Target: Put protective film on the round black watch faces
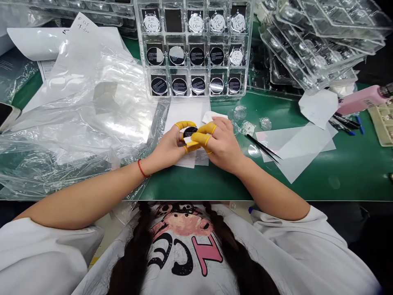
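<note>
Yellow finger covers sit on some fingertips of both hands. Between the thumb and finger of my left hand (170,146) is a round black watch face (190,131) with small white print. My right hand (223,143) presses its covered fingers together at the front of the watch face, pinching a small white piece (187,140). A folded white cloth (215,116) touches the back of my right hand's fingers. Under both hands lie white paper sheets (184,110). Beyond them, a clear tray (196,97) holds rows of round watch parts, some black, some silver.
Crumpled plastic bags (123,106) cover the left side. Black tweezers (264,148), clear round films (240,112) and translucent sheets (291,153) lie to the right. Farther right are a pink bottle (362,99), pens (342,125) and stacked clear trays (316,53).
</note>
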Available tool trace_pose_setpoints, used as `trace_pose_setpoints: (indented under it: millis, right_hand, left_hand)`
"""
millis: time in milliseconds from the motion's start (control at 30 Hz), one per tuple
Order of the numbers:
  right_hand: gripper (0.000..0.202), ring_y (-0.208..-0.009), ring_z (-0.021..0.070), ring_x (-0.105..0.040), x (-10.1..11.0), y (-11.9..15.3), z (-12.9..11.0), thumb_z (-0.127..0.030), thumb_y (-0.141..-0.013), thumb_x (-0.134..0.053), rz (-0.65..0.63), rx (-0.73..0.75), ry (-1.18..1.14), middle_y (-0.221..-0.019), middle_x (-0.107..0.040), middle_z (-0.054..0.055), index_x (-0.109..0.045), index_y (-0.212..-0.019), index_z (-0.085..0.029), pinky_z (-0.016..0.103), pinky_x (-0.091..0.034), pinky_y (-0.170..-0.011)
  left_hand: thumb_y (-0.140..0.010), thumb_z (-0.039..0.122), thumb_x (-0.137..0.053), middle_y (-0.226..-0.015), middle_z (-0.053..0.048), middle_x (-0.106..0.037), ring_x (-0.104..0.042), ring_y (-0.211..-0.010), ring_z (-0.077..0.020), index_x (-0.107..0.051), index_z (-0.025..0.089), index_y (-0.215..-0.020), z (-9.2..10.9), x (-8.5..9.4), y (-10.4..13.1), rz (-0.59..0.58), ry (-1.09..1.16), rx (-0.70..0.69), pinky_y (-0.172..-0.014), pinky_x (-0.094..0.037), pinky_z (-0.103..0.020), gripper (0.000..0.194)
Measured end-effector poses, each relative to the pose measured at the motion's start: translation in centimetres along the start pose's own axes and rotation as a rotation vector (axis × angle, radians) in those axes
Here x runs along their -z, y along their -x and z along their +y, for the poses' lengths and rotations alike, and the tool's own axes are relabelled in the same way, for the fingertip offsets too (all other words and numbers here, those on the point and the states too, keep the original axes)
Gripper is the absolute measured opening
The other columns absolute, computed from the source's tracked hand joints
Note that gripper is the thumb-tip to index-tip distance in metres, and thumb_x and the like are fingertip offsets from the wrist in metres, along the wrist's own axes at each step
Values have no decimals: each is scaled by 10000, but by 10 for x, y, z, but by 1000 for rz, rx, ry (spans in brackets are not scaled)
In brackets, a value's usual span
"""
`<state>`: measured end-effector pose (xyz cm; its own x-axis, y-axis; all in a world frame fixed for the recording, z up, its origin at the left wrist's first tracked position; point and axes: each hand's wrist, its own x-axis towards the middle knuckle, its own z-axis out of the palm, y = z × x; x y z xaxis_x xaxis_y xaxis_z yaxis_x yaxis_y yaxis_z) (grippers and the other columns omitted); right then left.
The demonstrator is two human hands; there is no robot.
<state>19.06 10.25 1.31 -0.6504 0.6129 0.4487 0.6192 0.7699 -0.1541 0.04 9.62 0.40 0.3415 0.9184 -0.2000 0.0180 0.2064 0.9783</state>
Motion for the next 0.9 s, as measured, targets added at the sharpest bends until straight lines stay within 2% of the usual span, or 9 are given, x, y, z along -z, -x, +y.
trace_pose_setpoints:
  millis: [67, 167, 333, 400, 467, 533, 667, 767, 900]
  right_hand:
    - [306, -968, 193, -538, -2, 6, -1, -149, -951, -417, 14, 71, 65, -1034, -685, 11, -659, -1035, -316, 462, -364, -1015]
    - [311, -965, 182, -531, -4, 13, -6, -120, -942, -427, 103, 143, 113, -1024, -689, 8, -667, -1012, -305, 435, -376, -1005]
    - [242, -874, 175, -569, -2, 14, -11, -165, -963, -446, 115, 74, -8, -934, -699, 27, -663, -1000, -265, 394, -440, -908]
    - [182, -900, 176, -607, 2, 13, -1, -280, -988, -467, 147, -137, -180, -954, -700, 37, -644, -1027, -254, 383, -468, -895]
    - [232, -1022, 179, -625, 5, 13, 19, -379, -995, -462, 223, -465, -340, -1105, -680, 64, -586, -1132, -239, 381, -491, -940]
    - [285, -1078, 203, -615, 8, 14, 46, -377, -970, -489, 251, -728, -395, -1199, -645, 111, -544, -1189, -202, 425, -494, -979]
    - [168, -1117, 353, -536, 10, 11, 74, -242, -828, -640, 133, -873, -286, -1061, -657, 199, -660, -960, -141, 645, -357, -1030]
    - [230, -1149, 312, -537, 10, 0, 49, -332, -897, -580, 88, -811, -328, -1122, -662, 154, -690, -1029, -180, 566, -389, -1053]
    - [402, -879, 173, -617, 9, -25, 5, -299, -903, -560, -138, -643, -696, -936, -663, 34, -564, -1294, -205, 390, -522, -886]
  left_hand:
    - [-629, 157, -820, -797, 42, -619, -599, -655, -87, -496, 181, -1175, -2, 1, 0, 7, 40, 8, -579, -452, -205, 636]
    - [-588, 71, -754, -910, 11, -657, -651, -780, -107, -489, 179, -1153, -5, 2, -2, 2, 131, 2, -679, -503, -214, 633]
    - [-620, 106, -784, -935, -4, -664, -648, -806, -110, -481, 172, -1200, -6, 5, -2, -7, 78, -2, -722, -510, -228, 658]
    - [-678, 213, -813, -914, -2, -666, -644, -773, -111, -470, 185, -1232, -4, 6, -1, -18, 24, 24, -710, -505, -244, 651]
    - [-718, 283, -810, -878, 10, -662, -649, -758, -117, -468, 199, -1239, -1, 6, 0, -19, -8, 49, -724, -508, -264, 630]
    - [-732, 300, -806, -865, 17, -661, -667, -785, -129, -467, 208, -1241, 0, 7, 1, -18, -22, 58, -778, -519, -293, 618]
    - [-742, 312, -797, -869, 17, -662, -682, -811, -144, -460, 218, -1243, 0, 6, 3, -25, -11, 44, -811, -527, -317, 612]
    - [-733, 313, -805, -864, 26, -656, -663, -779, -125, -473, 233, -1242, -3, 5, 3, -20, -12, 16, -775, -519, -288, 613]
    - [-741, 301, -800, -950, -9, -695, -685, -820, -144, -437, 232, -1326, -7, 4, 2, -32, 57, -5, -786, -530, -292, 691]
